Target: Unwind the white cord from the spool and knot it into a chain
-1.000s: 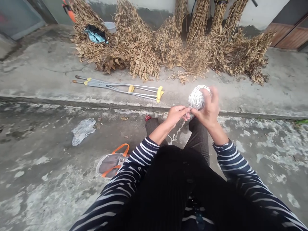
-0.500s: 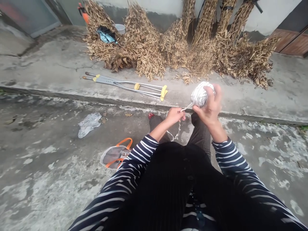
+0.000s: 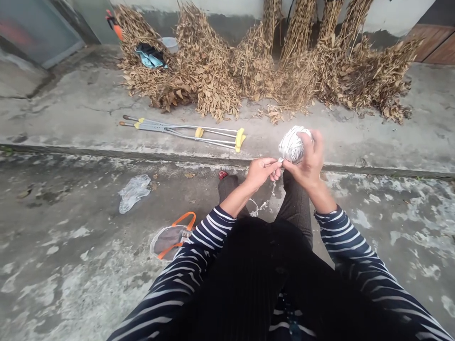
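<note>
A ball of white cord (image 3: 292, 144), wound thick with dark lines between its strands, is gripped by my right hand (image 3: 309, 161), whose fingers curl over its right side. My left hand (image 3: 261, 173) pinches the strand leaving the ball, right beside my right thumb. Below my left fingers a loose length of the cord (image 3: 262, 206) hangs down between my legs. The side of the ball under my right palm is hidden.
A pair of crutches (image 3: 185, 131) lies on the raised concrete ledge (image 3: 85, 128). Bundles of dried plants (image 3: 209, 66) lean against the wall behind. On the lower ground are a clear plastic bag (image 3: 134, 192) and a bag with orange handles (image 3: 169, 240).
My left hand has moved right and up to my right thumb, so the stretch of cord between the hands has shortened. The ball stays in my right hand, slightly farther left.
</note>
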The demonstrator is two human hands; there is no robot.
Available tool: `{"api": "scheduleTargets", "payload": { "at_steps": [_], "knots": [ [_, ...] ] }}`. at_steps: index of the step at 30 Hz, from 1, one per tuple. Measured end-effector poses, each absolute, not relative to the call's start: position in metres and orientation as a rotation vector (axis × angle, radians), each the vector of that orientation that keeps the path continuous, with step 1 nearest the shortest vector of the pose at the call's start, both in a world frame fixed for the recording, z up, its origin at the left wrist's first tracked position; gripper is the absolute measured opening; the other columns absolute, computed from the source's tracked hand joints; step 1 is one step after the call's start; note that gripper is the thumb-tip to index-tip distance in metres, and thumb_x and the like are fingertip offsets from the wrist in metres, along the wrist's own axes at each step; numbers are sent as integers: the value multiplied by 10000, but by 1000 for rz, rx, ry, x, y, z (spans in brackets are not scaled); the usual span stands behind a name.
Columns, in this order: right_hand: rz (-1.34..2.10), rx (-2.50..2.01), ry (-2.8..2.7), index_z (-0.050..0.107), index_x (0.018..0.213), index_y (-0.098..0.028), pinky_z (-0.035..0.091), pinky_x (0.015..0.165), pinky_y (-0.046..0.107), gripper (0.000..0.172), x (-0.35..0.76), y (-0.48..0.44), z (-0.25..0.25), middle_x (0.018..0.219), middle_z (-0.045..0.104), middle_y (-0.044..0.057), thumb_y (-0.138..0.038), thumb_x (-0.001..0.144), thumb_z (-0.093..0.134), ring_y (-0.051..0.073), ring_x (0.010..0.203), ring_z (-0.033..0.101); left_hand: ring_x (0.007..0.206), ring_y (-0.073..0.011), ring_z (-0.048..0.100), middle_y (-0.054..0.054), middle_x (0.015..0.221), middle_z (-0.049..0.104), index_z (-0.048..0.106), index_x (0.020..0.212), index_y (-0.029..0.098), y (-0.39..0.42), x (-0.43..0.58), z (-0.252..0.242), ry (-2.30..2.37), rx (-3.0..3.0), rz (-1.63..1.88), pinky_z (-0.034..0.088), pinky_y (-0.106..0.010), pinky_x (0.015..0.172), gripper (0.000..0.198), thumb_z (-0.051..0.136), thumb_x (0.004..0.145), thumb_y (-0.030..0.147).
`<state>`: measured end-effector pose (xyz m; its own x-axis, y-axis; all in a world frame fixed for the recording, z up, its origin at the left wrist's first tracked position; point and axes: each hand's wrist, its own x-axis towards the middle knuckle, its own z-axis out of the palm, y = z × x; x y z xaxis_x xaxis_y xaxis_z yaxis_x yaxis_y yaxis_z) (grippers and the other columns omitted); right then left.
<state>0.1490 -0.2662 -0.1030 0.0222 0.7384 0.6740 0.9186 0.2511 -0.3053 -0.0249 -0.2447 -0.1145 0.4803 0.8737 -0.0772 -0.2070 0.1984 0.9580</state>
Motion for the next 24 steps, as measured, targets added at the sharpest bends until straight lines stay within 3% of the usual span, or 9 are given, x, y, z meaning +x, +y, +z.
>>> {"api": "scheduleTargets", "payload": {
  "at_steps": [5, 8, 13, 20, 24],
  "knots": [
    [-254, -1538, -1800, 453, 1436, -267, 537, 1041, 556, 700, 156, -262, -113, 1518, 384, 163, -532, 820, 653, 371, 1418, 450, 498, -81, 609, -26, 656, 683, 656, 757, 118, -236, -26, -122, 721, 1092, 713, 445, -196, 482, 366, 692, 924, 442],
    [-234, -1548, -1825, 465, 1436, -277, 518, 1068, 568, 692, 157, -259, -119, 1524, 380, 156, -571, 834, 639, 387, 1443, 425, 465, -66, 601, -19, 622, 680, 637, 730, 118, -231, -22, -128, 803, 1149, 657, 411, -178, 464, 301, 620, 966, 305],
    [-250, -1560, -1887, 486, 1439, -291, 530, 1061, 563, 679, 160, -257, -122, 1533, 390, 146, -563, 841, 653, 399, 1447, 427, 436, -50, 590, 9, 570, 655, 600, 658, 121, -225, -14, -133, 936, 1162, 620, 382, -162, 446, 235, 564, 880, 50],
    [-290, -1578, -1865, 480, 1428, -269, 545, 1041, 563, 664, 168, -254, -126, 1537, 388, 159, -438, 816, 673, 395, 1459, 414, 463, -79, 639, -21, 584, 677, 578, 638, 124, -228, -10, -135, 948, 1146, 547, 391, -168, 454, 252, 494, 851, 19],
    [-274, -1586, -1856, 474, 1442, -267, 546, 1039, 579, 682, 172, -251, -126, 1534, 394, 160, -502, 831, 663, 392, 1451, 417, 505, -102, 677, -48, 635, 706, 564, 661, 133, -240, -16, -119, 809, 1129, 497, 399, -172, 466, 219, 473, 849, 69]
  ]
}}
